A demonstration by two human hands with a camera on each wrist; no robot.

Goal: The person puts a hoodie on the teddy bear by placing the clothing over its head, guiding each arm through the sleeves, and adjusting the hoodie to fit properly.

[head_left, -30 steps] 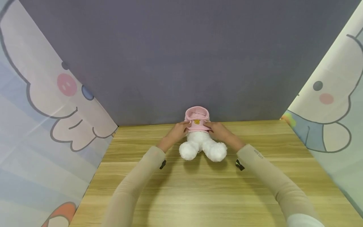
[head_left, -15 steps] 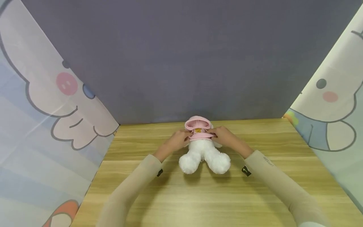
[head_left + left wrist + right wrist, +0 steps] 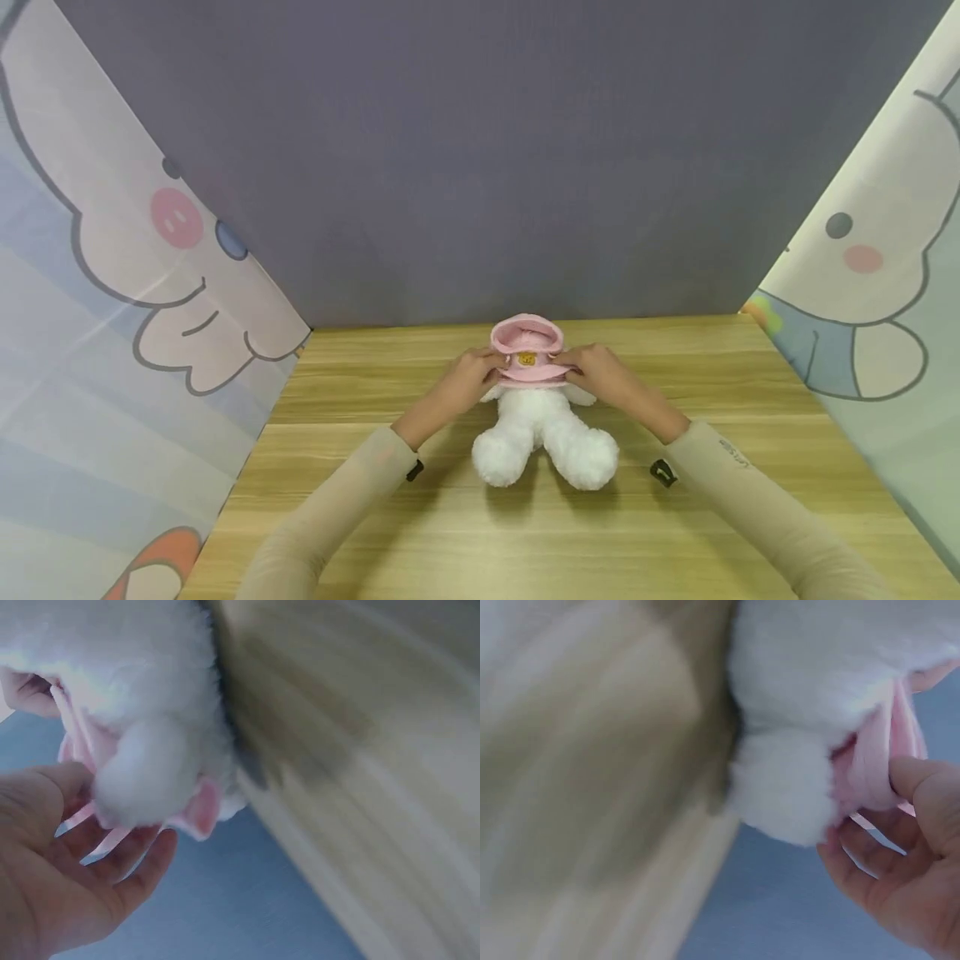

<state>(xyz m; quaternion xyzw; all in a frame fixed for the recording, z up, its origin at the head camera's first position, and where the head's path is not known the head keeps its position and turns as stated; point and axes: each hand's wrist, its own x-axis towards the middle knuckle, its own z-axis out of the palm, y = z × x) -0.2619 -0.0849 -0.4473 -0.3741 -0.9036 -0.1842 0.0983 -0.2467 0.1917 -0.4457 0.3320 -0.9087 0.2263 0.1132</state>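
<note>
A white plush toy (image 3: 534,410) lies on the wooden table, its fluffy legs toward me. Over its upper body sits a pink garment (image 3: 540,372) with a small yellow emblem; its round opening gapes at the far end, and the toy's head is hidden. My left hand (image 3: 467,382) pinches the garment's left side, and my right hand (image 3: 602,379) pinches its right side. In the left wrist view, thumb and fingers of the left hand (image 3: 67,855) hold pink cloth beside a white paw (image 3: 146,776). The right wrist view has the right hand (image 3: 911,859) gripping folded pink fabric (image 3: 877,757).
The wooden table (image 3: 480,542) ends at a dark grey panel (image 3: 480,167) behind the toy. Cartoon-printed curtains (image 3: 90,350) flank it on both sides. Black wrist devices (image 3: 663,472) show beneath the sleeves.
Both hands have drawn the toy and garment toward me, away from the back panel. The garment's opening has tipped downward, and white paws now show below its hem on both sides.
</note>
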